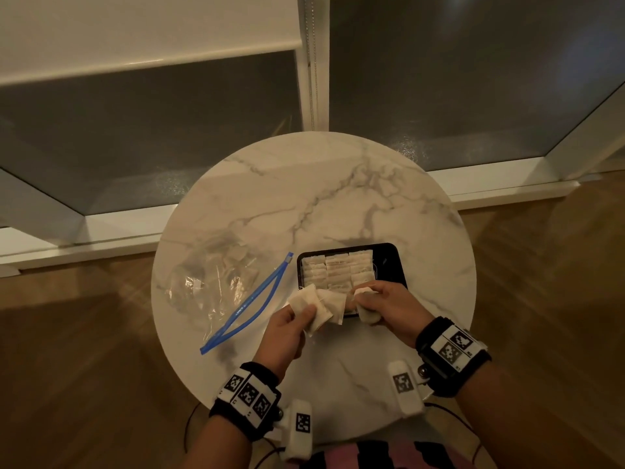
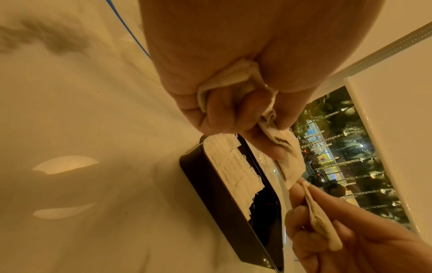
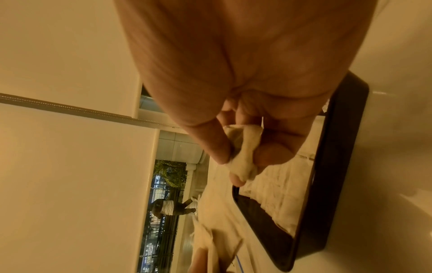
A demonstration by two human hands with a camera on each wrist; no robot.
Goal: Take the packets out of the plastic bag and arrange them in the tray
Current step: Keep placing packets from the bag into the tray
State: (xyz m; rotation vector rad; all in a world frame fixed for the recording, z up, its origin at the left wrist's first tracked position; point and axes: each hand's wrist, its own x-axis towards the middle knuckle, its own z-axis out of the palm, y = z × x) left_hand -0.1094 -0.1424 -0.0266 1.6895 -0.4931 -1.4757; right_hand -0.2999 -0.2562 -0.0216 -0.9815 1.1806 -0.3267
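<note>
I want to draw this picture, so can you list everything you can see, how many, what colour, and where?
table: one, white marble, round, in the middle
tray: one, black, on the table, partly filled
packets in tray: many, white, in rows at the tray's left part
plastic bag: one, clear with blue zip, on the table left of the tray
floor: brown wood, around the table
window blind: white, top left
left hand: holds several white packets
right hand: pinches white packets over the tray's near edge

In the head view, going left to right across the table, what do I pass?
Plastic bag → its blue zip strip → left hand holding a bunch of packets → right hand pinching a packet over the black tray.
</note>
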